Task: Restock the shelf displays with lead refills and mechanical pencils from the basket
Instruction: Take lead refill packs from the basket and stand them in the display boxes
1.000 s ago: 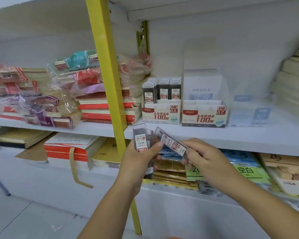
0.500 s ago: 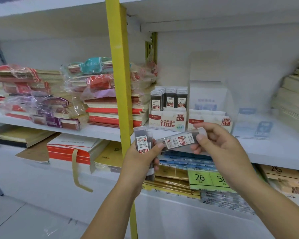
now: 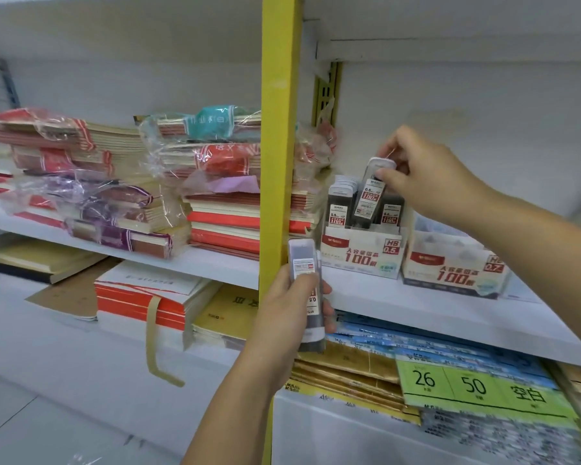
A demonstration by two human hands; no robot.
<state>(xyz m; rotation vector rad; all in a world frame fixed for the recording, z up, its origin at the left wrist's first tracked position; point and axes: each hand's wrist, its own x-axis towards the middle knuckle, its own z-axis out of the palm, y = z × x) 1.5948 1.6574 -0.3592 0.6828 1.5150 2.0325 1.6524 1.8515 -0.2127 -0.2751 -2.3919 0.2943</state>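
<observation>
My right hand point(image 3: 426, 182) pinches the top of one lead refill case point(image 3: 369, 199), upright, its lower end down among the dark refill cases standing in the white HB 0.5 display box point(image 3: 359, 255) on the middle shelf. My left hand point(image 3: 284, 317) grips a small bunch of refill cases point(image 3: 307, 290) upright in front of the yellow post, below and left of that box. A second display box marked 0.7 point(image 3: 453, 273) stands to the right of the first. The basket and the mechanical pencils are out of view.
A yellow upright post point(image 3: 277, 139) splits the shelving. Plastic-wrapped notebook stacks point(image 3: 114, 182) fill the middle shelf on the left. The white shelf edge point(image 3: 450, 330) runs below the boxes. Green price cards point(image 3: 477, 387) and paper packs lie on the lower shelf.
My right hand has lifted its refill case up and away from my left hand, turned it upright and lowered it into the 0.5 box. My left hand stays low with its bunch.
</observation>
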